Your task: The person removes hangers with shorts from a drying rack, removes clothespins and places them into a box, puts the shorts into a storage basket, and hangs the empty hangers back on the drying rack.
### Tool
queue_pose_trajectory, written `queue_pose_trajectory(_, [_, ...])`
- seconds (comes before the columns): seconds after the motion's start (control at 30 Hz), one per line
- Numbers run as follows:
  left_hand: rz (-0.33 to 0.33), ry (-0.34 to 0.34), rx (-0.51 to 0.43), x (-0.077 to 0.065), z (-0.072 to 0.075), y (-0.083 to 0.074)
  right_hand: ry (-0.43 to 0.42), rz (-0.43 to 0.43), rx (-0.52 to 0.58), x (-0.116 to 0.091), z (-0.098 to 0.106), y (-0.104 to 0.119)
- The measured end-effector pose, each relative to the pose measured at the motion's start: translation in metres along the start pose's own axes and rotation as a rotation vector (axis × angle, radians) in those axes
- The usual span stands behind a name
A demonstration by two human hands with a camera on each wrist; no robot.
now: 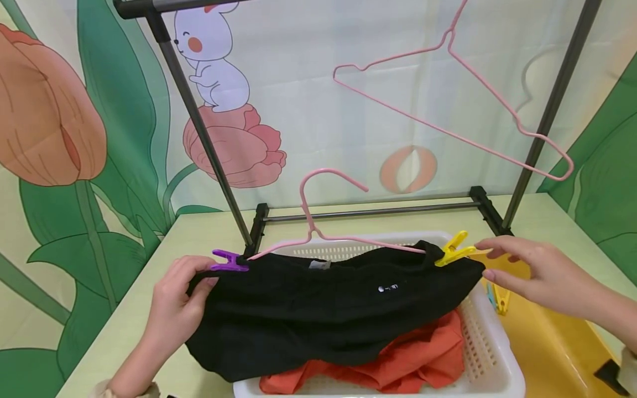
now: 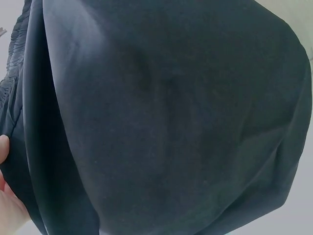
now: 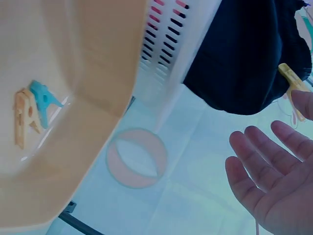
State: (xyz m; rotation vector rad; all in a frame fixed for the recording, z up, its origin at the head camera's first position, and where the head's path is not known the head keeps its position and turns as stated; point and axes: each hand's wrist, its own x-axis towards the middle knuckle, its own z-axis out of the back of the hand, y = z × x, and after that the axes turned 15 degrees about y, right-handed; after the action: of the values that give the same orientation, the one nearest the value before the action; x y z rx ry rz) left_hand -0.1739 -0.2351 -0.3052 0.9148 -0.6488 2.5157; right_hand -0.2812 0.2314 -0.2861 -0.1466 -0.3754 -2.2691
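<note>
Black shorts [image 1: 318, 309] with a gathered waistband and a small white print hang from a pink hanger [image 1: 308, 221]. My left hand [image 1: 174, 307] pinches the waistband's left corner between thumb and fingers. Just beside those fingers, a purple clothespin [image 1: 230, 261] clips the shorts to the hanger. At the other end a yellow clothespin [image 1: 454, 251] is clipped on. My right hand [image 1: 542, 271] is beside it with fingers spread and relaxed, fingertips right at the pin's end. The right wrist view shows the palm with nothing in it. Black cloth [image 2: 171, 117] fills most of the left wrist view.
Below the shorts is a white basket [image 1: 502, 354] holding orange-red cloth [image 1: 423, 354]. A yellow bin [image 1: 557, 354] stands to its right, with a blue clothespin [image 3: 43, 102] and a yellow one inside. Behind, a dark rack [image 1: 199, 121] carries another pink hanger [image 1: 408, 116].
</note>
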Motion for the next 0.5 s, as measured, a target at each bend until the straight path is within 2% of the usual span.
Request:
queue_pose_trajectory(0.3, [-0.004,0.022,-0.044,0.001,-0.007,0.003,-0.063,0.082,0.013,0.006,0.006,0.010])
queue_pose_trajectory(0.5, [-0.011,0.037,-0.091,0.001,-0.014,0.007,-0.077,0.080,0.008,0.008,0.006,0.013])
